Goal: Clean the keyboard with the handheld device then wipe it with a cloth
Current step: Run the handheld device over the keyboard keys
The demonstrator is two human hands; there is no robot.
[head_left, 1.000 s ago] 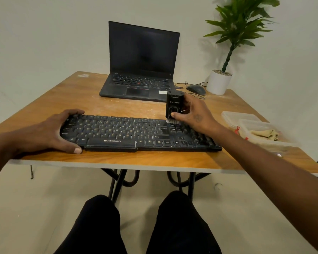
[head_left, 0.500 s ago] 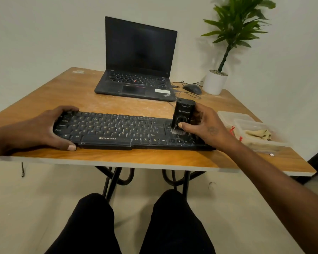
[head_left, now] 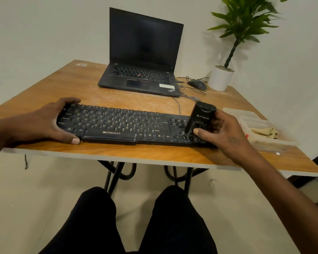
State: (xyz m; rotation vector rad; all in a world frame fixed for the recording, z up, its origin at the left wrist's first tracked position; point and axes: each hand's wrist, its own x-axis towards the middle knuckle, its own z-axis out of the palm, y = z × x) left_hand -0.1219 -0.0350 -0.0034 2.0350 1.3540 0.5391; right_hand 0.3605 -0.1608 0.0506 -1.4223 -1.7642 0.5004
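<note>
keyboard (head_left: 117,125): one
handheld device (head_left: 200,118): one
laptop (head_left: 141,57): one
mouse (head_left: 197,84): one
plant (head_left: 246,21): one
hands: two, left hand (head_left: 44,121), right hand (head_left: 226,136)

The keyboard (head_left: 121,125) is black with pale key legends and a pale brand mark on its front edge. The handheld device (head_left: 200,117) is black with a grey logo on its face. The tabletop (head_left: 92,87) is orange-brown wood grain with whitish dusty streaks and a white edge band. The laptop (head_left: 141,57) is black, with a dark screen, a red dot among its keys and a white label near its front right corner. The mouse (head_left: 197,84) is dark grey. The plant pot (head_left: 219,79) is white; its leaves (head_left: 246,17) are green. The containers (head_left: 259,129) are translucent white, and the cloth (head_left: 264,132) inside is olive-tan.
</note>
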